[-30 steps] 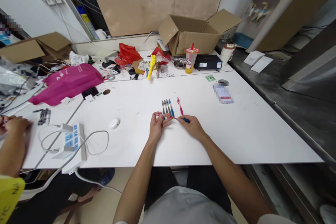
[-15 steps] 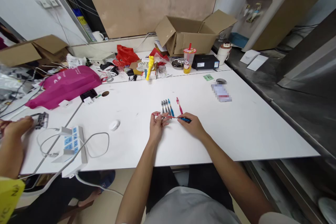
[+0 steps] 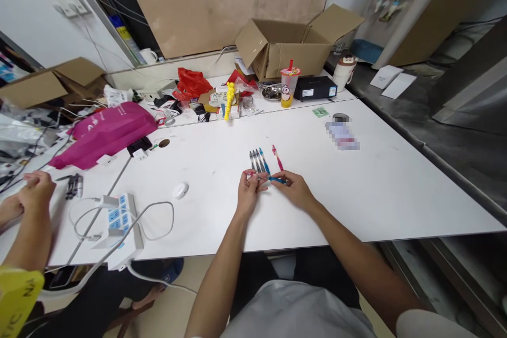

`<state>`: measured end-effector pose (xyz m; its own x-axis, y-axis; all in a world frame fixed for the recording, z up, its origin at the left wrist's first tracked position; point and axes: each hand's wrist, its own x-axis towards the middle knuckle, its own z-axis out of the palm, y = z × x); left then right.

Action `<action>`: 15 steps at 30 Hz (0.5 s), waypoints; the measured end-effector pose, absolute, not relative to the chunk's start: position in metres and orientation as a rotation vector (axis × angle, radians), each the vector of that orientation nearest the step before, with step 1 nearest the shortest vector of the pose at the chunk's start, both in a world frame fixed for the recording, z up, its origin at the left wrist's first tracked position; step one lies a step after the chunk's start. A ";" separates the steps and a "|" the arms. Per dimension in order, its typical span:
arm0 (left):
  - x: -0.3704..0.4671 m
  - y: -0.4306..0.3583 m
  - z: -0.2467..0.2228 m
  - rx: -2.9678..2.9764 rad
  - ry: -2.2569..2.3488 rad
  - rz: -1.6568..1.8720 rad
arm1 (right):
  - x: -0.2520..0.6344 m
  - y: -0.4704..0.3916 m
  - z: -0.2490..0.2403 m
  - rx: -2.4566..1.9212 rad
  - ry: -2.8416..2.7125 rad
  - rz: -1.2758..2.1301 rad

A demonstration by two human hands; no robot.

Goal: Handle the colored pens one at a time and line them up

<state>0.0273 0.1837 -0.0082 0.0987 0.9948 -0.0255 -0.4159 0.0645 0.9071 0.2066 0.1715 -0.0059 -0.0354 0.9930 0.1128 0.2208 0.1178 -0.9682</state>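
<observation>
My left hand (image 3: pixel 250 186) pinches a thin pink pen part (image 3: pixel 250 173) just below a row of pens on the white table (image 3: pixel 206 222). Facing it, my right hand (image 3: pixel 292 186) is closed on a blue pen part (image 3: pixel 277 180). The two parts point at each other end to end; whether they touch is too small to tell. Several dark pens (image 3: pixel 255 161) lie side by side above my left hand, with a blue pen (image 3: pixel 264 160) at their right. Apart from them, a pink pen (image 3: pixel 278 157) lies above my right hand.
At left are a power strip (image 3: pixel 130 232) with cables, a round white case (image 3: pixel 180 190) and a co-worker's hands (image 3: pixel 34 193) near some pens (image 3: pixel 74 186). A magenta bag (image 3: pixel 106 132), drink cup (image 3: pixel 289 87), black box (image 3: pixel 316 88) and cardboard box (image 3: pixel 293 58) stand behind.
The view has shifted slightly, moving the table and its things. The blue and pink parts look closer together between my hands. The co-worker's hands have moved away from the pens at left.
</observation>
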 end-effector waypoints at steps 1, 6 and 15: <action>0.027 0.183 -0.008 0.909 0.850 1.273 | 0.205 0.172 -0.006 -1.271 -1.463 1.040; 0.028 0.183 -0.007 0.917 0.864 1.264 | 0.205 0.173 -0.007 -1.198 -1.459 1.021; 0.028 0.188 -0.006 0.832 0.859 1.333 | 0.207 0.174 -0.007 -1.192 -1.492 1.112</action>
<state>0.0279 0.1878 -0.0062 0.0444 0.9979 -0.0468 -0.4546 0.0619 0.8886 0.2073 0.1744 -0.0066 -0.1322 0.9852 0.1088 0.1773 0.1314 -0.9753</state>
